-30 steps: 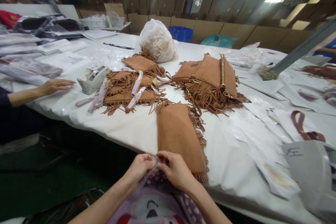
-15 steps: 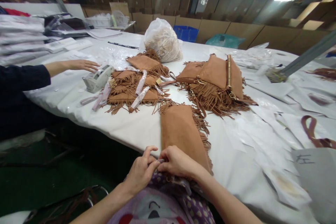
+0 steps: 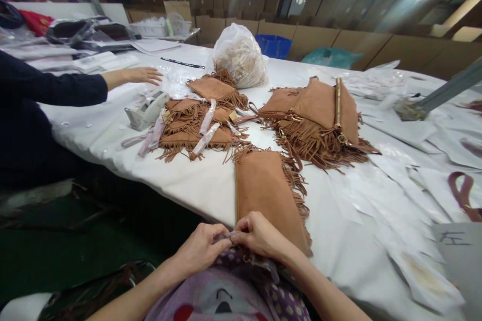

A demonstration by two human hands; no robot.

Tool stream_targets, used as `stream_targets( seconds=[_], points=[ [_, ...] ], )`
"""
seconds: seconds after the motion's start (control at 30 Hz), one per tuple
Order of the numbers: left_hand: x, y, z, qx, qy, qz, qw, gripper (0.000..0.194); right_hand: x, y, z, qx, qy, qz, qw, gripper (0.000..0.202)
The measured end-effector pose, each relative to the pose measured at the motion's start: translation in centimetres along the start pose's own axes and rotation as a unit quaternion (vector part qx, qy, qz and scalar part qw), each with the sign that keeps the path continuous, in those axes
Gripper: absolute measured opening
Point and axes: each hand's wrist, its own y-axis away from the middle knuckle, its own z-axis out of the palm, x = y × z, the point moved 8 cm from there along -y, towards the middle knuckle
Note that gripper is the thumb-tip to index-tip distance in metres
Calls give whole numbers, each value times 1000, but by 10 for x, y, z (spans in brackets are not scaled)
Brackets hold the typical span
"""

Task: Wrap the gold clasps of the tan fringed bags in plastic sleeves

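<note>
At the table's front edge, my left hand (image 3: 201, 248) and my right hand (image 3: 259, 234) are closed close together, pinching a thin greyish wrapped strip (image 3: 225, 236) between fingertips. What the strip is cannot be made out. Just beyond lies a flat brown fringed bag (image 3: 265, 185), its fringe along the right side; its near end is partly covered by my right hand. Below that hand hangs a piece of clear wrapping (image 3: 268, 267) with a small gold-coloured metal part near it.
Brown fringed bags (image 3: 196, 133) with wrapped strips lie left of centre, beside a tape dispenser (image 3: 146, 111). More fringed bags (image 3: 312, 110) are piled right. Behind sits a stuffed plastic sack (image 3: 241, 55). A co-worker's hand (image 3: 141, 76) reaches in from the left.
My left hand's raised index finger has come down, and the strip shows more between my hands. The co-worker's arm has reached farther right, above the tape dispenser. The view has shifted slightly.
</note>
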Motion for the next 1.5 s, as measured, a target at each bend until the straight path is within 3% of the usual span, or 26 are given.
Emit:
stream_targets(
  seconds=[0.1,0.2,0.27,0.4,0.6,0.67,0.77,0.9,1.07,1.13,1.23,1.3,1.5],
  points=[
    [4,-1,1,1,-23,20,1000,28,-10,5,-5,15,85,-16,996,16],
    [8,-1,0,7,-44,40,998,27,-29,9,-12,58,220,-56,972,15],
    [12,0,-1,3,-48,58,997,26,-39,10,-9,49,270,-81,958,16],
    [13,2,0,-13,-75,78,994,27,-37,4,4,2,302,-57,951,13],
    [-2,3,12,-49,-201,71,976,19,-25,5,16,16,305,-63,950,11],
    [-7,2,16,-69,-148,57,985,25,-25,9,16,32,286,-87,954,14],
    [-17,2,26,-143,54,-14,988,30,-28,17,14,46,239,-142,959,17],
    [-28,8,43,-233,323,-143,906,29,-33,29,12,61,215,-206,953,17],
    [-24,13,59,-311,495,-201,786,40,-32,46,13,165,243,-285,912,27],
    [-25,12,63,-307,512,-211,774,50,-27,53,14,227,240,-306,893,30],
    [-34,8,66,-257,495,-222,799,47,-20,62,19,299,221,-320,871,30],
    [-41,7,69,-240,502,-231,798,43,-17,66,24,325,215,-319,864,31],
    [-60,13,83,-238,549,-316,736,38,-9,72,42,365,232,-277,858,31]
  ],
)
